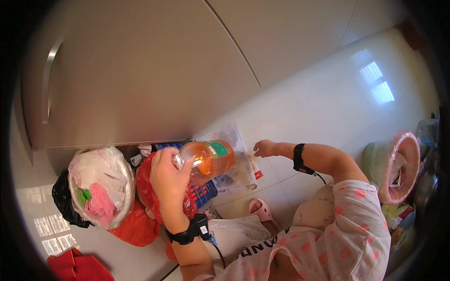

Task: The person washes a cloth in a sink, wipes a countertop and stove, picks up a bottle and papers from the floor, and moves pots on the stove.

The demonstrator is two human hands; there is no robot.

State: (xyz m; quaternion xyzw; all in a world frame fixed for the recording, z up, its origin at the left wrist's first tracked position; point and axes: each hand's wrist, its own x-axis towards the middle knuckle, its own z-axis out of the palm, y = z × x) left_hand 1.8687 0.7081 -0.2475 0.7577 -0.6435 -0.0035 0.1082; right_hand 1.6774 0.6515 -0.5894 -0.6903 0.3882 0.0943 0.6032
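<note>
My left hand grips the handle of a clear plastic jug of orange liquid, tilted on its side, with a green label. The jug hangs over a red plastic bag and a newspaper spread on the tiled floor. To the right of the newspaper, my right hand is held in the air with its fingers loosely curled and nothing in it.
A bin lined with a whitish bag stands at the left, a black bag behind it. A cabinet door with a metal handle rises ahead. A pink-lined bin is at the right. Red cloth lies lower left.
</note>
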